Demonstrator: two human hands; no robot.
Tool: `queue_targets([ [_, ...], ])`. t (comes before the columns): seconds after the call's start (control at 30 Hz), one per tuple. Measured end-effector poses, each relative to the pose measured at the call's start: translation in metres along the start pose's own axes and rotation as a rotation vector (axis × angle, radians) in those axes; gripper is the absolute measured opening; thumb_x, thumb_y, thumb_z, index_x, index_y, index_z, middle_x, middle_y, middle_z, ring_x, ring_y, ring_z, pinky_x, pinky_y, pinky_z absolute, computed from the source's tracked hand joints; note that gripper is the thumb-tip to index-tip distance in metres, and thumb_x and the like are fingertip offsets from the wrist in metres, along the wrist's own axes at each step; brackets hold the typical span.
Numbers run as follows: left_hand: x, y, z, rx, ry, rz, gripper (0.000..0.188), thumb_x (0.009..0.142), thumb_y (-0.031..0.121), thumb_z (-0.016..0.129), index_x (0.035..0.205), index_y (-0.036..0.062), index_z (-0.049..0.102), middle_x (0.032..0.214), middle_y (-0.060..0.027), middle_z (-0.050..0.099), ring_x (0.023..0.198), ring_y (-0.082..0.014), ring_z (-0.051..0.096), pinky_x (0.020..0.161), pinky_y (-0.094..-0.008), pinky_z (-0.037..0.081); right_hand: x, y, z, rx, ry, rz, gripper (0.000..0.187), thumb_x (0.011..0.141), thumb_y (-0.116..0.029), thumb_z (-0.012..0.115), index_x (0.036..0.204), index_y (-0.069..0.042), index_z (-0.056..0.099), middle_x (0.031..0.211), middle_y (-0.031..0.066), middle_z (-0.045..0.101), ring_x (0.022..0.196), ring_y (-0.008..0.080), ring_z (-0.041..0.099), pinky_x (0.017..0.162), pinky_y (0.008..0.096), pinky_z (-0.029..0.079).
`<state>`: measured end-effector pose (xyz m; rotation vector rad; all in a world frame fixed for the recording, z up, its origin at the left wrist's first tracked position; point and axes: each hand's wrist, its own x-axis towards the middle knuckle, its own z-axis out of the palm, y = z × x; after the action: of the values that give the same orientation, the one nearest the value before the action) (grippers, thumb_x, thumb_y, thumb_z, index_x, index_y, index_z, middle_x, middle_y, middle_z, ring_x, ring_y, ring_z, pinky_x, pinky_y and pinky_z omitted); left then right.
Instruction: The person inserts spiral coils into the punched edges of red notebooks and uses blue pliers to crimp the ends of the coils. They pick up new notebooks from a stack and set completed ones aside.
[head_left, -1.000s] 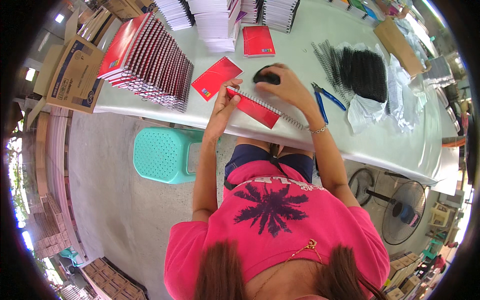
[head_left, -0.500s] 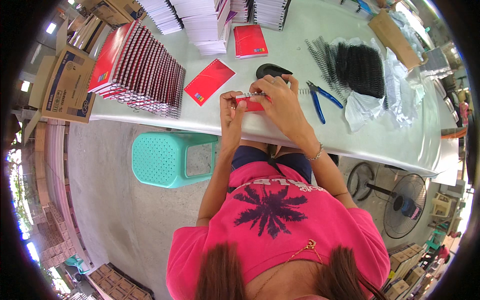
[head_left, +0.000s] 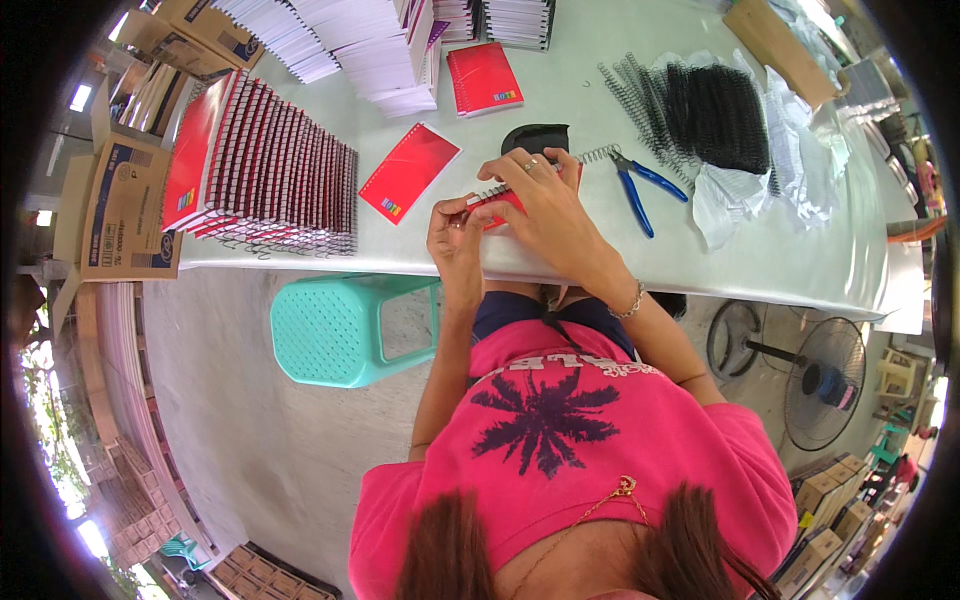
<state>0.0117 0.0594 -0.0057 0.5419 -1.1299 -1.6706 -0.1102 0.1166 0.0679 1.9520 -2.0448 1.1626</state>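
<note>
A small red notebook (head_left: 508, 203) is held up near the table's front edge, its punched edge turned away from me. A spiral wire coil (head_left: 602, 153) runs along that edge and sticks out past its right end. My left hand (head_left: 456, 245) pinches the notebook's left end. Bent over the coiled edge, my right hand (head_left: 555, 212) grips the notebook with thumb and fingers and hides much of it. Blue-handled wire cutters (head_left: 640, 190) lie with parted handles to the right, their tip by the coil's free end. Behind my right hand rests a black object (head_left: 530, 138), partly covered.
Two red notebooks (head_left: 410, 172) (head_left: 485, 78) lie flat beyond my hands. Bound red notebooks (head_left: 270, 165) stand stacked at left beside a cardboard box (head_left: 130, 210). Paper stacks (head_left: 380, 45) are behind, black coils (head_left: 715, 115) at right. A green stool (head_left: 330, 330) stands below.
The view has shifted slightly. My right hand stays bent over the notebook's coiled edge, and the left still holds its end. More of the coil's free end shows beside the cutters.
</note>
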Motion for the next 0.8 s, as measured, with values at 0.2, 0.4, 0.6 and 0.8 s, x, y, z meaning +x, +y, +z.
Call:
queue_targets([
  [0.2,0.000,-0.004,0.000,-0.025,0.027,0.024,0.016,0.091,0.000,0.065,0.103,0.0025,0.055,0.101,-0.0051,0.060,0.092,-0.0104,0.054,0.086,-0.0266,0.045,0.002,-0.001,-0.003,-0.016,-0.024,-0.025,0.014,0.084,-0.015,0.065,0.097,-0.012,0.061,0.097,0.0012,0.057,0.093,0.0213,0.055,0.100,0.0504,0.029],
  [0.4,-0.001,-0.004,-0.001,-0.047,0.031,0.011,0.015,0.091,-0.002,0.064,0.102,0.0021,0.055,0.100,-0.0066,0.061,0.094,-0.0115,0.056,0.088,-0.0268,0.046,0.002,0.002,0.000,-0.044,-0.061,-0.092,0.017,0.083,-0.012,0.065,0.099,-0.013,0.061,0.099,0.0009,0.057,0.094,0.0212,0.054,0.101,0.0509,0.029],
  [0.6,0.000,-0.004,0.000,-0.028,0.013,0.013,0.016,0.090,-0.003,0.064,0.102,0.0024,0.055,0.098,-0.0056,0.061,0.090,-0.0113,0.057,0.086,-0.0262,0.047,-0.001,0.006,0.004,0.011,-0.058,-0.069,0.020,0.085,-0.011,0.063,0.105,-0.014,0.062,0.106,0.0034,0.058,0.102,0.0227,0.054,0.103,0.0505,0.027],
  [0.8,-0.002,-0.001,0.000,0.029,0.027,0.013,0.020,0.088,0.000,0.068,0.104,0.0026,0.056,0.095,-0.0029,0.059,0.087,-0.0105,0.056,0.084,-0.0255,0.046,-0.010,0.019,-0.027,0.003,0.230,0.230,0.032,0.090,-0.019,0.062,0.120,-0.013,0.059,0.127,0.0114,0.052,0.121,0.0305,0.044,0.105,0.0521,0.026],
])
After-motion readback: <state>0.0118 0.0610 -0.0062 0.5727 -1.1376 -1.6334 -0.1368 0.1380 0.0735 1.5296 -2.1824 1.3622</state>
